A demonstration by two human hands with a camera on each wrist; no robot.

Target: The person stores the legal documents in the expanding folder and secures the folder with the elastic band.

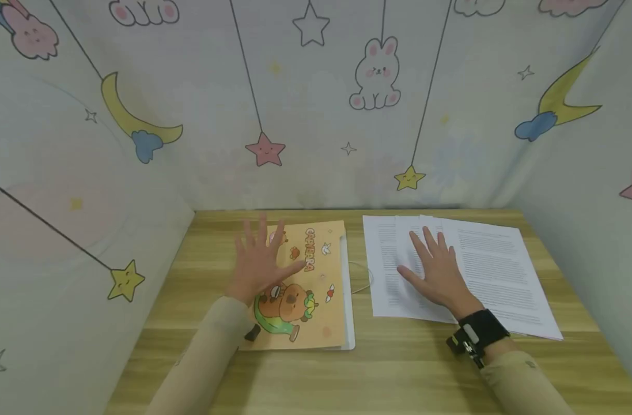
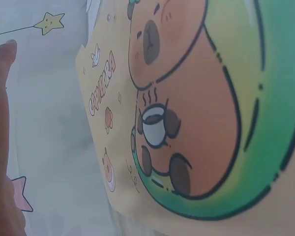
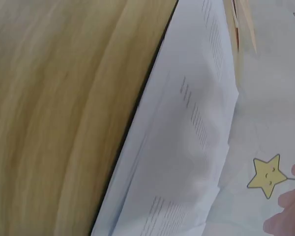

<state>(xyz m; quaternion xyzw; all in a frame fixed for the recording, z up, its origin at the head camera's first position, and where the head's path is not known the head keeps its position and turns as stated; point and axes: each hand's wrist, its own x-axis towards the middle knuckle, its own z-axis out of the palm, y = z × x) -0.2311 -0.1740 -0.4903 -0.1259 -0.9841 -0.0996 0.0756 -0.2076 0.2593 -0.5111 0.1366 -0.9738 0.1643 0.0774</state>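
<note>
An orange file folder [image 1: 326, 311] with a cartoon capybara and the word CAPYBARA lies on the table's left half. Over its left part my left hand [image 1: 258, 265] is spread with straight fingers, holding nothing. To the right lie several overlapping printed sheets of paper [image 1: 492, 259]. My right hand [image 1: 435, 271], fingers spread, is over the middle of these sheets and grips nothing. Whether either palm touches what is below it, I cannot tell. In the left wrist view the folder's cover [image 2: 187, 98] fills much of the picture; the right wrist view shows the sheets [image 3: 177, 123] edge-on.
A thin elastic loop [image 1: 370, 279] sticks out from the folder's right side toward the paper. The wooden table [image 1: 305, 380] meets a patterned cloth wall [image 1: 316, 104] at the back, with more cloth at both sides. A black strap device [image 1: 481, 331] sits on the right wrist.
</note>
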